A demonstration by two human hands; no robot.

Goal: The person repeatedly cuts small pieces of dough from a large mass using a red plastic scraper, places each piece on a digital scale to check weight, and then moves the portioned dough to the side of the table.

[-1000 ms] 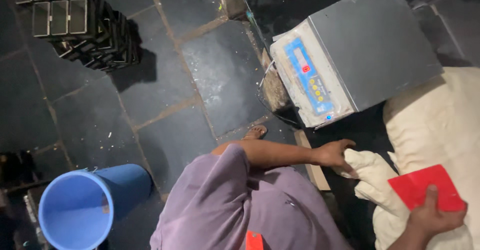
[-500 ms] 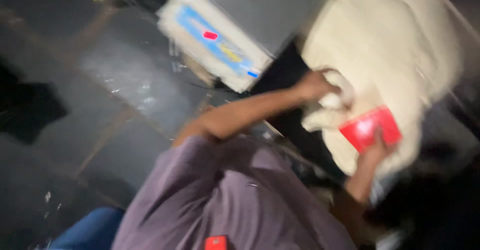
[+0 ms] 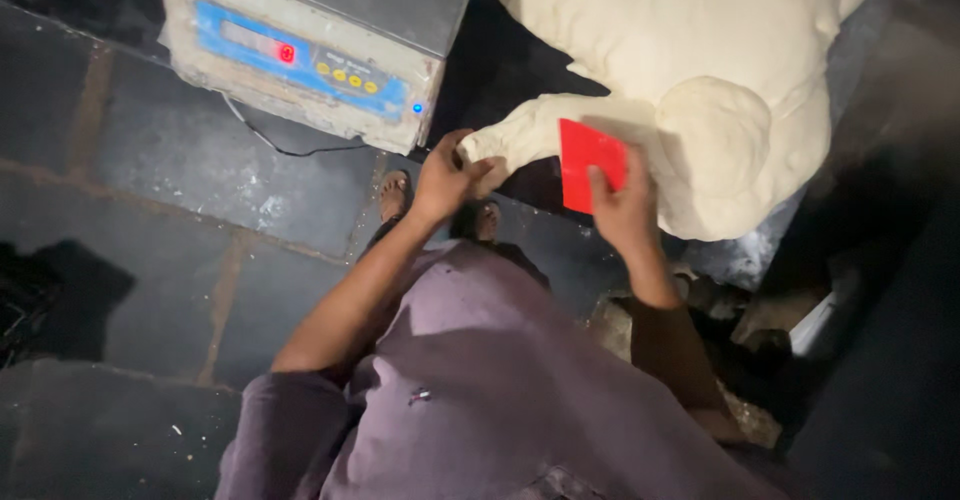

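Large pale dough mass (image 3: 690, 50) spread over the dark desk (image 3: 850, 70), one end drawn out into a tapered strip (image 3: 520, 140). Strip tip pinched in left hand (image 3: 445, 175), fingers closed on it. Red flat scraper (image 3: 590, 165) gripped in right hand (image 3: 625, 210), pressed against the strip. Digital scale (image 3: 320, 40) just beside, upper left.

The dark stone-tiled floor (image 3: 180, 200) carries a digital scale (image 3: 320, 40) (flour-dusted) and pale dough (image 3: 700, 50).
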